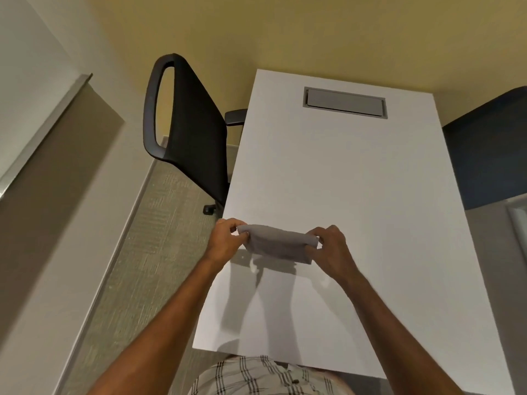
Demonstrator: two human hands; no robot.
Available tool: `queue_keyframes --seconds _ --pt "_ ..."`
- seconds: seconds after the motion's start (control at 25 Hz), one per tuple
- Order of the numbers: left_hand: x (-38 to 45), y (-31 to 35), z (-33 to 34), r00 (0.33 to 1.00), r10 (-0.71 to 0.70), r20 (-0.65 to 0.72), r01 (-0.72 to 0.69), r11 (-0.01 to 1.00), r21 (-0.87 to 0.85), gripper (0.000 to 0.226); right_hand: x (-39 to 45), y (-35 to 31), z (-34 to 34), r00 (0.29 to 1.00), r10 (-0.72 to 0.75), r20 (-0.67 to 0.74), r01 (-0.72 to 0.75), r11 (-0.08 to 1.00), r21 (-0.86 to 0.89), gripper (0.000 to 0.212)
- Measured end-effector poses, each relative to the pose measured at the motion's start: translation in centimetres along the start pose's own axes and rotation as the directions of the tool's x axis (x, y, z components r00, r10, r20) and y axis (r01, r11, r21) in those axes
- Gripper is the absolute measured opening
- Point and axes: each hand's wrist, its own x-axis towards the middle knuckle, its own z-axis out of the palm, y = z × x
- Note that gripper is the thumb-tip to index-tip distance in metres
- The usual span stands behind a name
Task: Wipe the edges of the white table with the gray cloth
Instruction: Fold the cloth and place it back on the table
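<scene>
A black office chair point(185, 124) stands at the left of the white tabletop point(356, 172). Above the tabletop's near-left part, the left hand point(226, 238) pinches the left end of the folded gray cloth point(278, 245), fingers closed on it. The right hand point(330, 246) grips the right end likewise. A gray cable hatch point(345, 102) sits at the far end.

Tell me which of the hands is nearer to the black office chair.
Left. The left hand pinches the gray cloth over the table's left edge, just below the black office chair. The right hand holds the cloth's other end, farther in over the white table.
</scene>
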Motion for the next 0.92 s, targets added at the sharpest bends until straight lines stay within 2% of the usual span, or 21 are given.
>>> queue_keyframes --seconds 0.12,0.2,0.32,0.44,0.6,0.68,0.8,0.92 --pt "2.3 -0.7 -1.1 0.995 -0.089 0.050 0.100 0.946 -0.307 0.007 2.4 -1.7 0.4 0.990 0.123 0.066 -0.137 0.945 0.298 0.019" --pt "3.9 -0.2 -1.1 0.991 -0.119 0.064 0.134 0.921 -0.366 0.017 4.2 -3.0 1.0 0.972 0.194 0.134 -0.233 0.870 0.435 0.018" --pt "6.8 0.1 -0.4 0.988 -0.147 0.035 0.150 0.924 -0.351 0.021 7.3 -4.0 2.8 0.960 0.267 0.083 -0.271 0.815 0.513 0.024" --pt "10.1 -0.4 0.3 0.986 -0.168 -0.020 0.157 0.952 -0.262 0.021 10.4 -4.0 4.5 0.942 0.334 0.029 -0.293 0.778 0.556 0.032" --pt "15.0 -0.2 0.4 0.983 -0.178 -0.047 0.170 0.974 -0.151 0.022 14.7 -3.7 5.3 0.893 0.446 0.060 -0.386 0.691 0.612 0.042" --pt "17.2 0.0 0.5 0.975 -0.222 -0.001 0.217 0.954 -0.207 0.032 16.6 -3.0 5.9 0.893 0.445 0.064 -0.378 0.667 0.642 0.045" --pt "19.9 0.0 0.8 0.981 -0.189 0.052 0.196 0.945 -0.262 0.064 18.9 -2.5 6.9 0.916 0.401 0.018 -0.314 0.688 0.654 0.049" --pt "22.4 -0.8 1.8 0.991 -0.136 0.008 0.134 0.963 -0.235 0.067 21.0 -2.0 7.8 0.951 0.308 -0.032 -0.230 0.773 0.591 0.062"
